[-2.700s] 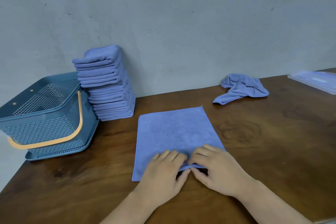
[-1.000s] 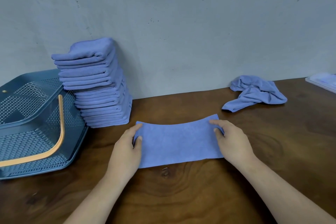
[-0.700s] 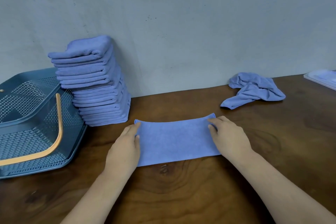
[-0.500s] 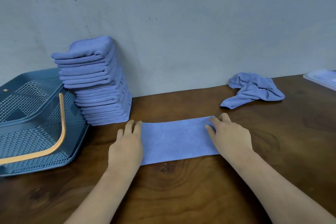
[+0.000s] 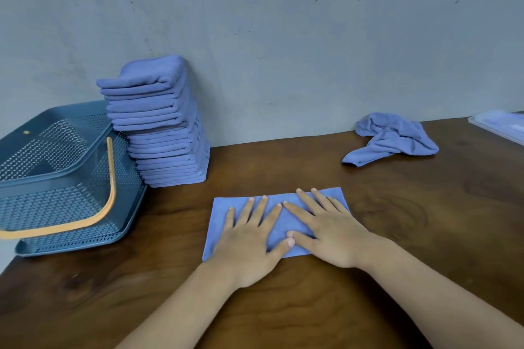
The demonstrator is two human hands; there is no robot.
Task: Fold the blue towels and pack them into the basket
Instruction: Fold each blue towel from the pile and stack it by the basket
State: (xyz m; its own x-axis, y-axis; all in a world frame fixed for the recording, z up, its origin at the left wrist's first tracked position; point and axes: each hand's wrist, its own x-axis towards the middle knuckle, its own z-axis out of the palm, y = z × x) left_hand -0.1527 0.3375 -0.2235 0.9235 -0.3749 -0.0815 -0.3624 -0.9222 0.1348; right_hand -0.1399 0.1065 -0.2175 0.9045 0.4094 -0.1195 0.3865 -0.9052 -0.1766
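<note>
In the head view, both forearms reached forward over the dark brown wooden worktop (image 5: 425, 229). The left hand (image 5: 251, 238) and right hand (image 5: 333, 231) lay palm-down, side by side, fingers straight and spread, pressing flat on the half-folded rectangular blue cloth towel (image 5: 219, 212); their thumbs met near its front edge. The perforated blue plastic basket (image 5: 56, 207) with an orange handle stood at the left, beside a tall stack of folded blue towels (image 5: 164, 127). A crumpled blue towel (image 5: 394, 139) lay far right.
</note>
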